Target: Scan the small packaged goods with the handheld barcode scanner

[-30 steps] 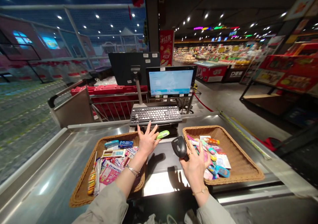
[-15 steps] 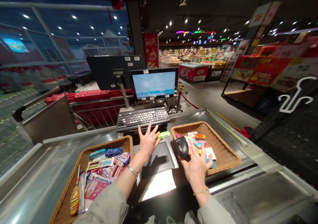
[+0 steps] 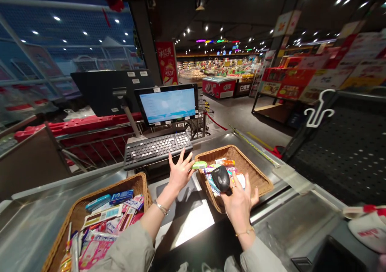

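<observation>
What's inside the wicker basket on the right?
An orange item, a white package and other colourful items lie inside the basket. The black scanner and right hand hide part of the interior.

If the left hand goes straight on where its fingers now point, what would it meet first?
Probably the keyboard, near its right end; the left hand might also pass above it, since its height is unclear.

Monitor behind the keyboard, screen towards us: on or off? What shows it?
On: the monitor glows with a pale blue display, though its text is too blurred to read.
</observation>
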Available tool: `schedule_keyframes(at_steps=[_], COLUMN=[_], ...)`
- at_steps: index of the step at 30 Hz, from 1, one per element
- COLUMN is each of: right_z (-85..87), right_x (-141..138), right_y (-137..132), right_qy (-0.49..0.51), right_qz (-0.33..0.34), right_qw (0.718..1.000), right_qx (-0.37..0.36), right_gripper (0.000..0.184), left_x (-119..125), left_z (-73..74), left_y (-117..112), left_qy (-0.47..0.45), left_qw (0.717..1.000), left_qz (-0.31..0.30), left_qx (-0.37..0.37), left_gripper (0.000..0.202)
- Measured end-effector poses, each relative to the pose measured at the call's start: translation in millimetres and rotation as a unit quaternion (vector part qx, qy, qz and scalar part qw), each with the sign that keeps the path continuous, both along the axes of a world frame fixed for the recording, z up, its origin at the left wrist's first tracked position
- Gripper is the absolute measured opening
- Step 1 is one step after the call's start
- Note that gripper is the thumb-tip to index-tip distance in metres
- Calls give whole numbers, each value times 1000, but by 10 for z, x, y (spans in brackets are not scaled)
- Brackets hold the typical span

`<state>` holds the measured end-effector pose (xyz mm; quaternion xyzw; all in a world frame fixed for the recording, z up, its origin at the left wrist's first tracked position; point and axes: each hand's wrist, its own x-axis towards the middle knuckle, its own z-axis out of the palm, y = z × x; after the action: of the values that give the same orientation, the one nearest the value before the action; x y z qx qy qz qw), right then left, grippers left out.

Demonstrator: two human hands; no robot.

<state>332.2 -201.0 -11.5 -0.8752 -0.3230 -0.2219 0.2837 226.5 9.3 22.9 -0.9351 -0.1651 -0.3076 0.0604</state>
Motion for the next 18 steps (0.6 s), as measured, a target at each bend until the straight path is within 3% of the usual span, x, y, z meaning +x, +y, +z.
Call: schedule_keyframes(at_steps=[18], right_z=[-22], right_x=[301], right_y=[-300], right_qy=[8], right_qz=[-64], right_qw=[998], right_qx=[0], right_gripper=[42], left_x=[585], left_z=[-124], left_y=[-148], left_qy=[17], left_qw=[996], left_qz=[-83], left_qx=[-6], left_gripper=[23])
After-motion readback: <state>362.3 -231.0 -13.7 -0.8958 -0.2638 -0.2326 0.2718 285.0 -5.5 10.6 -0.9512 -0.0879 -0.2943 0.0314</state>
